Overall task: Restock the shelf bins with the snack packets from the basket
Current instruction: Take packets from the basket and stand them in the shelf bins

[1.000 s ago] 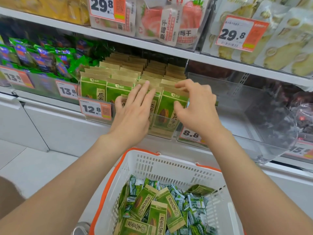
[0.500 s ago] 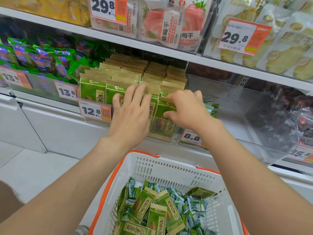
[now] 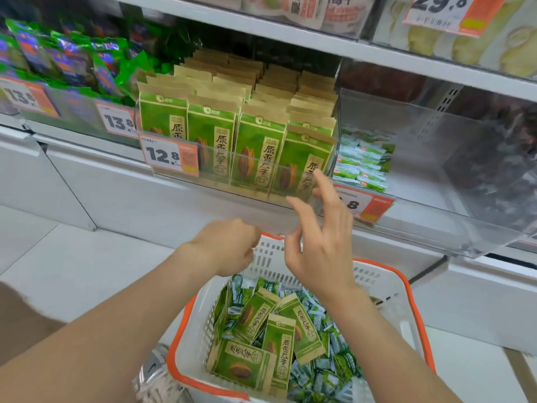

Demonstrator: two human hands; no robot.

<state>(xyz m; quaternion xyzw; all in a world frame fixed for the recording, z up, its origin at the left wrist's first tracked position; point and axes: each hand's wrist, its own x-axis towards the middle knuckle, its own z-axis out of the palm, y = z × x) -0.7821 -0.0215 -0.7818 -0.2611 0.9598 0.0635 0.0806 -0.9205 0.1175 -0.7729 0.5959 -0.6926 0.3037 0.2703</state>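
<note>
Sunflower-seed packets (image 3: pixel 280 344) lie loose in the basket (image 3: pixel 418 312) below the packed shelf bin (image 3: pixel 232 154). They look light, flat and fairly stiff, so pinch one at its folded top. The right hand (image 3: pixel 319 245) is spread and empty. The left hand (image 3: pixel 229 245) is curled with its palm hidden, so its contents are unclear.
</note>
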